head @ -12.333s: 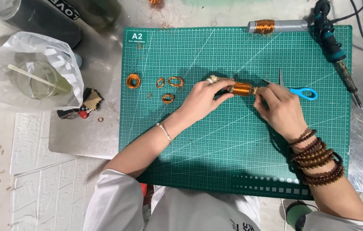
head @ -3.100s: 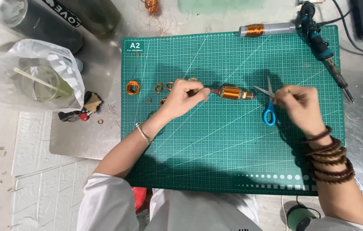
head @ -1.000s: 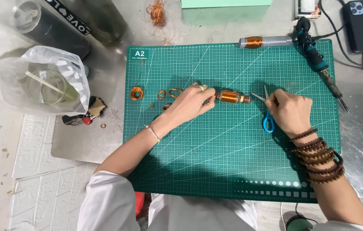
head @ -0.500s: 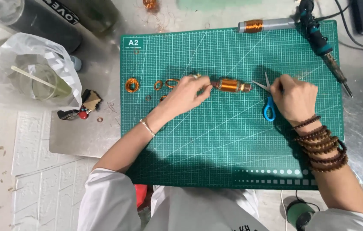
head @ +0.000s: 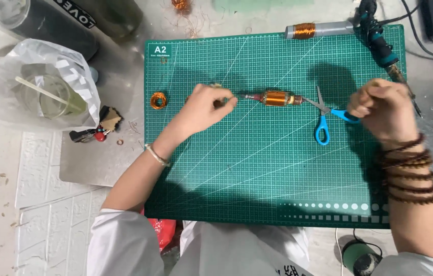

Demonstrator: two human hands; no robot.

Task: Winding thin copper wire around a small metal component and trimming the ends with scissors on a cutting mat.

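A person's left hand (head: 203, 106), at the centre of the frame, pinches the thin shaft at the left end of a small copper-wound motor armature (head: 276, 98), which lies across the upper middle of a green cutting mat (head: 257, 168). At centre right, the right hand (head: 385, 110) is curled loosely with its fingers bunched; whether anything fine is held between them cannot be told. A half-second earlier this hand gripped the blue-handled scissors (head: 324, 118) with the blades at the armature's right end. Now the scissors lie on the mat, their tips touching or just short of that end, and the hand has drawn off to the right, clear of the handles. The left hand keeps its hold, and the armature has hardly shifted. The snipping at that end looks to have paused, with the work passing from tool to bare fingers.

Stacked dark bead bracelets (head: 408, 168) wrap the right wrist. A loose coil of copper wire (head: 158, 100) sits at the mat's left edge. Along the top edge lie a second copper-wound shaft (head: 318, 29) and, toward the upper right, a teal-handled soldering iron (head: 380, 41). Off the mat, in the upper left, a clear plastic bag (head: 37, 87) holding a cup with a straw rests on the pale tabletop (head: 2, 168).
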